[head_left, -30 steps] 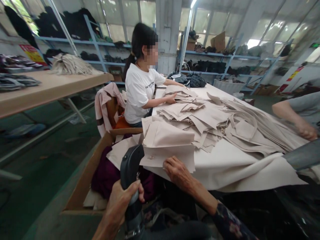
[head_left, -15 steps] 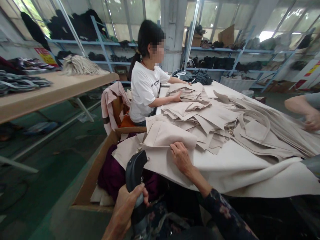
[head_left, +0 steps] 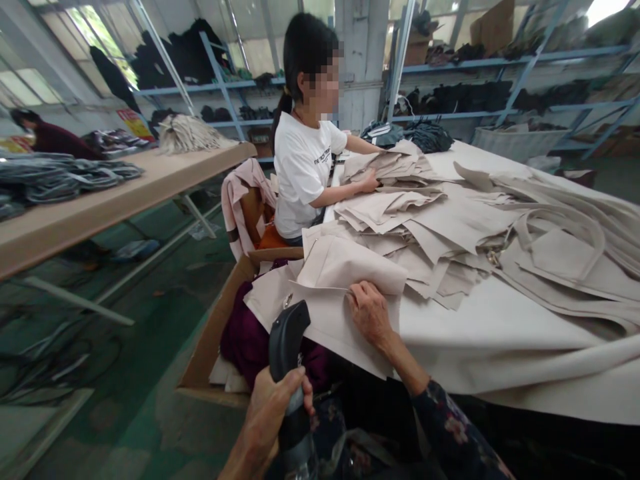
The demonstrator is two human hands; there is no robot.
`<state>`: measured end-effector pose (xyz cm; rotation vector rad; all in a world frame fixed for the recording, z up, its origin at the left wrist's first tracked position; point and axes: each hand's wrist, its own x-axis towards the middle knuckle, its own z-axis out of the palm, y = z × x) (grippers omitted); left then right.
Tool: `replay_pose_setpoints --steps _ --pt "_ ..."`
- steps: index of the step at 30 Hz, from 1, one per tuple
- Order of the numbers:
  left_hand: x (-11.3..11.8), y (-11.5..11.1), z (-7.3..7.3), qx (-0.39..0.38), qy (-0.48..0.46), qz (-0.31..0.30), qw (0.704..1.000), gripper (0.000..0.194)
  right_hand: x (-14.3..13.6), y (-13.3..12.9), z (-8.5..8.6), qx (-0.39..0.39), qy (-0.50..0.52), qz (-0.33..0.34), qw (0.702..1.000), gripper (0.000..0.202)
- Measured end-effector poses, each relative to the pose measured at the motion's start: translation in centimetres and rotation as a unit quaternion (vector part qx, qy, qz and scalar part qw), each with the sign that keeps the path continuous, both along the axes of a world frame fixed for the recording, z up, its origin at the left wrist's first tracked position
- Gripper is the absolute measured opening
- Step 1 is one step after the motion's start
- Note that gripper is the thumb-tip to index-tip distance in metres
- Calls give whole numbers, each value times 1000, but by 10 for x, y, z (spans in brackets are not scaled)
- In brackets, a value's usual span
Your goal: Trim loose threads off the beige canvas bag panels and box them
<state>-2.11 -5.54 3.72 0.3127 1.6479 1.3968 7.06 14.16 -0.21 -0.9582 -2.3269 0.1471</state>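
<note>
My left hand [head_left: 270, 417] is wrapped round a black handheld tool [head_left: 289, 337] with a curved head and a grey lower tube; its exact kind is not plain. The tool's head points up, close to the metal clip on a beige fabric piece [head_left: 327, 317]. This piece lies folded over the near left edge of the table, partly hanging down. My right hand [head_left: 373, 317] pinches the fold's edge, its thumb hidden. Just beyond lie stacked beige fabric pieces [head_left: 420, 233]. A beige strap [head_left: 590, 243] with metal hardware rests farther right.
A cardboard box [head_left: 210, 350] holding purple cloth [head_left: 245, 330] stands at the table's left. Across the white-covered table [head_left: 450, 343], a seated co-worker [head_left: 305, 167] handles beige pieces. A brown table [head_left: 165, 180] with bundles is at left; shelves [head_left: 460, 67] line the back.
The view has swung a little left and down, so things sit farther right in it. Both hands keep their holds on the tool and the fabric. Another person appears at far left.
</note>
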Motion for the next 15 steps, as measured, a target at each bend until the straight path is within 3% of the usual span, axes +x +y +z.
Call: replay_pose_setpoints --steps 4,9,15 --pt "0 -9 -1 -2 23 45 999 32 0 1 -1 -1 -7 -1 1000 9" --pt "1 -17 0 -8 22 53 998 32 0 2 -1 0 -2 0 1000 8" --pt "9 5 -2 -9 -2 19 1000 31 2 1 -1 3 -1 4 1000 8"
